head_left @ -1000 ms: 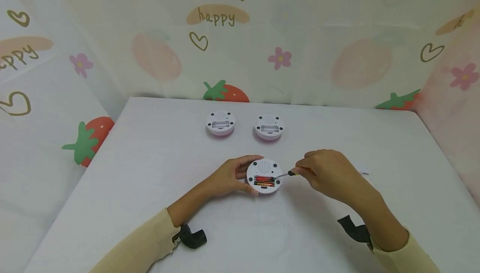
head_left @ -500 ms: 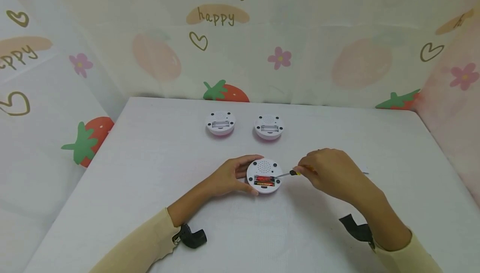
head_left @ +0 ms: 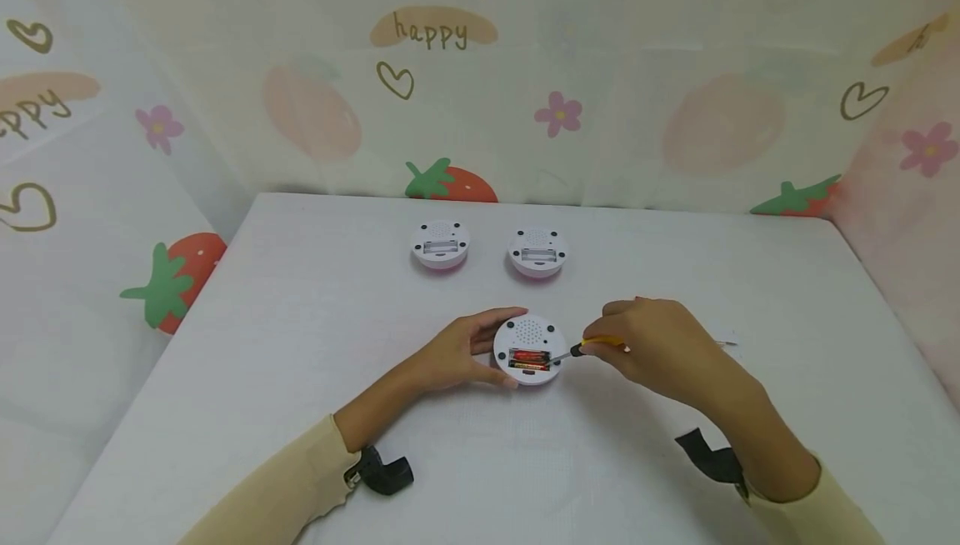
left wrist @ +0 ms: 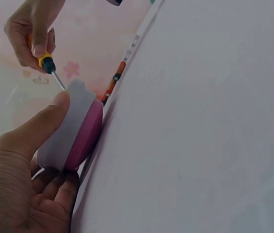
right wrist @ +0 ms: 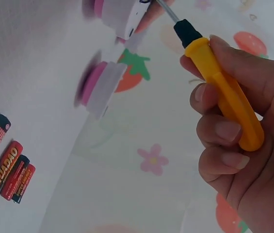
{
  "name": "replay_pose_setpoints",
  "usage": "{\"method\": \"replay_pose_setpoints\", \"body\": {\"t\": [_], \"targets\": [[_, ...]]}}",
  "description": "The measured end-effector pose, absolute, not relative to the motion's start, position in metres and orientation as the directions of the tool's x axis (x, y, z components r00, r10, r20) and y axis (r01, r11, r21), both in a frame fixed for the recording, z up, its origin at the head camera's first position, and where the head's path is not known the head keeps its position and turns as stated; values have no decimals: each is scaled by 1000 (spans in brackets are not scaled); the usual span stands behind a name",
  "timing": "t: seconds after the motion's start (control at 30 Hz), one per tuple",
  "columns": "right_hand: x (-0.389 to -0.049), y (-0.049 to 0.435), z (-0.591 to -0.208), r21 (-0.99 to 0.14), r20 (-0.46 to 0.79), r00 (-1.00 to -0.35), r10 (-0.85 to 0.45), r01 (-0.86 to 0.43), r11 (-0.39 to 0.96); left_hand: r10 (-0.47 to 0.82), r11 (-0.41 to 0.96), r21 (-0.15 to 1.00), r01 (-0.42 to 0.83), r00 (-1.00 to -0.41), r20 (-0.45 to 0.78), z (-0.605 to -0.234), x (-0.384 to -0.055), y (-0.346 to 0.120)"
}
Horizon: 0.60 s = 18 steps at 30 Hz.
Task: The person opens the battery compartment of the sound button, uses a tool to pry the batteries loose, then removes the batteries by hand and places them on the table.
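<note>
A round white device with a pink underside [head_left: 528, 329] sits on the table, its battery compartment facing up. Two red batteries [head_left: 529, 356] lie in that compartment. My left hand [head_left: 457, 353] grips the device from the left, thumb at the near edge and fingers round the far side. In my right hand [head_left: 663, 349] is a screwdriver [right wrist: 229, 92] with a yellow handle and black collar. Its metal shaft slants down to the right end of the batteries in the head view; exact contact of the tip cannot be made out.
Two similar devices [head_left: 441, 245] [head_left: 537, 253] stand farther back, compartments uncovered and without batteries. Several loose batteries [right wrist: 6, 167] lie on the table in the right wrist view. A small white piece [head_left: 726, 338] shows beyond my right hand. Patterned cloth walls [head_left: 615, 70] surround the table.
My right hand has tilted the screwdriver, showing more of its yellow handle, and its tip sits slightly lower over the batteries. My left hand and the device have stayed in place.
</note>
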State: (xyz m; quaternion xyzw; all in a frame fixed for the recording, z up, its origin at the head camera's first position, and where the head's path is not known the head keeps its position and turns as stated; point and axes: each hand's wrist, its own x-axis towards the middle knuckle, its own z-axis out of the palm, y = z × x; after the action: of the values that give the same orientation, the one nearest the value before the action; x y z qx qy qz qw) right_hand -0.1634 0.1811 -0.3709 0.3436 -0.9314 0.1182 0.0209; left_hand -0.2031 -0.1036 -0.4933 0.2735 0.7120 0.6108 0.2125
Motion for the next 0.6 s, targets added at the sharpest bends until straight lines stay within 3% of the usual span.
{"method": "replay_pose_setpoints", "body": {"t": [0.6], "targets": [[-162,171,-378,-227,107,-767,-633,-638,736,654,113,977,183,-754,65,-496,-203,-102]]}}
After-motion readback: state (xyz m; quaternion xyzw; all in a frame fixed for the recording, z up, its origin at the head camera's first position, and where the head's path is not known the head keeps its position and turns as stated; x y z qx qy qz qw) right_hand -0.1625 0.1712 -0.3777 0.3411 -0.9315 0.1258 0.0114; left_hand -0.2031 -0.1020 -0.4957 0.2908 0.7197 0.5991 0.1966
